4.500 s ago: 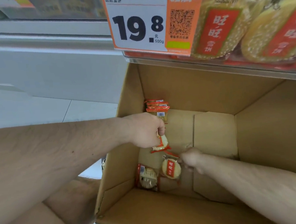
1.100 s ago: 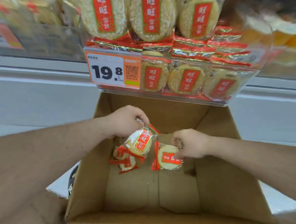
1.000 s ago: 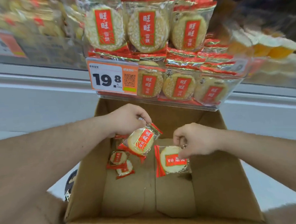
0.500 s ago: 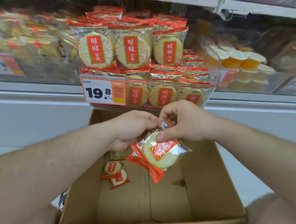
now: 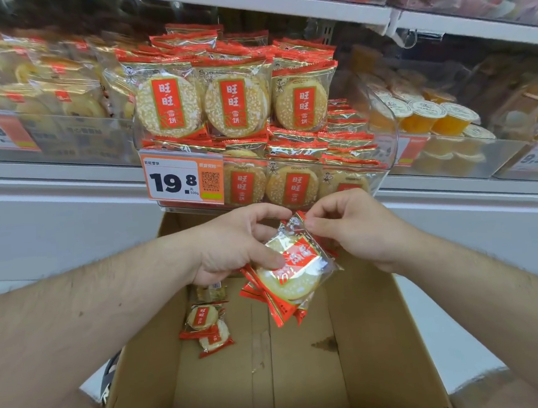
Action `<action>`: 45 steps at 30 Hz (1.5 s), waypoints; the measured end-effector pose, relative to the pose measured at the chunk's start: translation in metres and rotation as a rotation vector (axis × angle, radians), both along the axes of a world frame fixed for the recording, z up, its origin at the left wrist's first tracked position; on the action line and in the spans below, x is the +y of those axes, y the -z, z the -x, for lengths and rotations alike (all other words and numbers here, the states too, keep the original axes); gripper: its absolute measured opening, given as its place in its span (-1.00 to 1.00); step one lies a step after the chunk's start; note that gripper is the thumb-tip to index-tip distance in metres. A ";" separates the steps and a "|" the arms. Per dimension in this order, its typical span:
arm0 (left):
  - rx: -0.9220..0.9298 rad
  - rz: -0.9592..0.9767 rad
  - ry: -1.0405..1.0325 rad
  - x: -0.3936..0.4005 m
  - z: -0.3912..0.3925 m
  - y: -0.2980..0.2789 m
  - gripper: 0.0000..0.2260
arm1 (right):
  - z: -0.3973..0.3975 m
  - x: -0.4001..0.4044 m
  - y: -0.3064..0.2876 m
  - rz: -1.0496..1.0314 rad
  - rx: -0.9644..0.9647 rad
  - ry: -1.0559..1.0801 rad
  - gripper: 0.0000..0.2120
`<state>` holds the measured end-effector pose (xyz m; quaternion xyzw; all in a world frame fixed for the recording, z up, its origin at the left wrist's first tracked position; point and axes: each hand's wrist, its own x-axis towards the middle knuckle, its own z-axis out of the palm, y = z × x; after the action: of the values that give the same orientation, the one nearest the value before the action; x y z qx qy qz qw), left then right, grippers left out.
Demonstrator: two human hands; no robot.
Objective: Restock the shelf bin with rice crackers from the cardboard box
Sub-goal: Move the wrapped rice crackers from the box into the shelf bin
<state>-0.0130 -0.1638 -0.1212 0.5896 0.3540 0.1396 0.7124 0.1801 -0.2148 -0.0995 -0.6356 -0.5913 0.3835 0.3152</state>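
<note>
Left hand (image 5: 232, 244): raised above the cardboard box, thumb pressed on the front of a small stack of rice cracker packets, fingers curled behind it.
Right hand (image 5: 352, 226): at 3 o'clock of the left hand, thumb and forefinger pinching the top corner of the front packet.
Held packets (image 5: 293, 272): clear wrappers with red crimped ends and a red label, a pale round cracker inside the front one; the bundle hangs tilted between both hands, over the middle of the box; how many packets it counts, I cannot tell.
Cardboard box (image 5: 372, 340): open, brown, standing on the floor directly below the shelf bin; a dark stain on its bottom at 4 o'clock of the held packets.
Loose packets in box (image 5: 206, 327): two lying overlapped on the box bottom at 7 o'clock of the left hand, a third partly hidden just under that hand.
Shelf bin (image 5: 383, 122): clear plastic, at 12 o'clock of the hands, filled with rice cracker packets (image 5: 235, 107), three upright in the front top row and more stacked beneath.
Price tag (image 5: 183, 179): orange and white, reading 19.8, clipped to the bin's front at its left end.
Jelly cups (image 5: 427, 116): orange, foil-lidded, in the next bin at 3 o'clock of the cracker bin.
Neighbouring bin (image 5: 63, 100): at 9 o'clock, wrapped yellow pastries, blurred.
</note>
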 end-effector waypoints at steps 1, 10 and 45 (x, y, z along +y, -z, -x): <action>0.006 -0.011 0.014 0.000 0.000 0.000 -0.38 | 0.001 0.000 0.002 -0.006 -0.014 0.002 -0.79; 0.008 -0.085 0.143 -0.006 0.004 -0.003 -0.25 | 0.009 -0.004 0.010 -0.275 -0.406 -0.140 -0.84; 0.436 -1.392 -0.367 0.037 0.010 -0.030 -0.77 | -0.024 0.084 -0.088 -0.367 -0.334 0.357 -0.70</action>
<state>-0.0233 -0.1272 -0.0910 0.8497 0.4096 0.3276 0.0543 0.2040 -0.1309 -0.0114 -0.7162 -0.5733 0.0990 0.3854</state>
